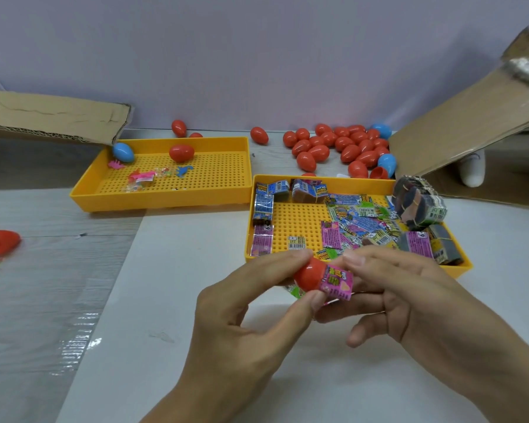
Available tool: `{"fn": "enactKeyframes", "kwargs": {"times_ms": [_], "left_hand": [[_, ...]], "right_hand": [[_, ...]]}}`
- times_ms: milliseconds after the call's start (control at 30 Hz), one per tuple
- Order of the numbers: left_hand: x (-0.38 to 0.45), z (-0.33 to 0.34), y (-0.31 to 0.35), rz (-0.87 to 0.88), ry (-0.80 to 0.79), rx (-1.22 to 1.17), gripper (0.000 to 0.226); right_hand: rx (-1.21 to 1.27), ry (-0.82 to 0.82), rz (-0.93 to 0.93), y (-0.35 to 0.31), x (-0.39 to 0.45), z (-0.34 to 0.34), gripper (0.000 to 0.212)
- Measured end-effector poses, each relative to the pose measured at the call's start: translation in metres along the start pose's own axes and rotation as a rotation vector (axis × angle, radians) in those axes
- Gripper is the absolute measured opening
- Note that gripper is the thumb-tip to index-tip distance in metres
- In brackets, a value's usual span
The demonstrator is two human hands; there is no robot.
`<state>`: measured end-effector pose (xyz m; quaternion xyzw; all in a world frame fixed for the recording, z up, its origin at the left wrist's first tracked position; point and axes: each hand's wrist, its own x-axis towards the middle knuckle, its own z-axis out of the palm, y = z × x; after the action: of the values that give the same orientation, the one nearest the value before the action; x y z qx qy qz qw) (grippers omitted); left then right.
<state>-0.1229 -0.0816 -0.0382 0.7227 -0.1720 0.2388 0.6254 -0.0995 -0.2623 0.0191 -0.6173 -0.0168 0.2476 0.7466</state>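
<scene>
The left hand (235,325) pinches a red plastic egg (309,274) between the thumb below and the index finger above, so this hand is closed on the egg. The right hand (409,300) holds the pink printed wrapper (339,282), which sits around the right end of the egg; one finger lies on top of the wrapper and the other fingers curl under it. The egg is in the air over the white table (180,346), just in front of the near rim of the right yellow tray (321,178). In this tray lie many flat wrappers in blue, pink and green, and a tied bundle of wrappers (419,206) leans on its right side. The left yellow tray (165,203) stands farther back and to the left; it contains a blue egg (123,152), another red egg (181,152) and some small plastic toys (153,175). Behind the two trays, near the wall, there is a heap of red eggs (342,145) with a few blue ones among them. A cardboard flap (471,129) rises at the right side, and an open red egg half (0,241) lies at the far left edge.
</scene>
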Motion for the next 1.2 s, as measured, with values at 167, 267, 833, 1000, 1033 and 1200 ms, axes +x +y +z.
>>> {"fn": "enactKeyframes", "kwargs": {"times_ms": [167,267,833,1000,1033,1200], "left_hand": [[-0.0014,0.0025,-0.0020,0.005,-0.042,-0.011,0.041],[-0.0006,0.0030,-0.0019,0.016,-0.064,-0.003,0.040],[0.0014,0.0031,0.0025,-0.015,-0.121,0.044,0.036],[0.0012,0.0027,0.0010,-0.088,-0.152,-0.030,0.040],[0.0013,0.0030,0.0008,-0.102,-0.156,-0.050,0.041],[0.0007,0.0044,0.0011,-0.096,-0.149,-0.053,0.042]], "right_hand": [[0.012,0.035,-0.002,0.0029,0.0012,-0.0019,0.036],[0.011,0.052,0.012,0.0039,0.0029,-0.0019,0.034],[0.078,0.015,0.085,0.0061,0.0037,-0.0029,0.024],[0.076,-0.003,0.085,0.0073,0.0049,-0.0049,0.023],[0.080,-0.003,0.084,0.0073,0.0048,-0.0049,0.023],[0.101,0.001,0.090,0.0084,0.0045,-0.0047,0.023]]}}
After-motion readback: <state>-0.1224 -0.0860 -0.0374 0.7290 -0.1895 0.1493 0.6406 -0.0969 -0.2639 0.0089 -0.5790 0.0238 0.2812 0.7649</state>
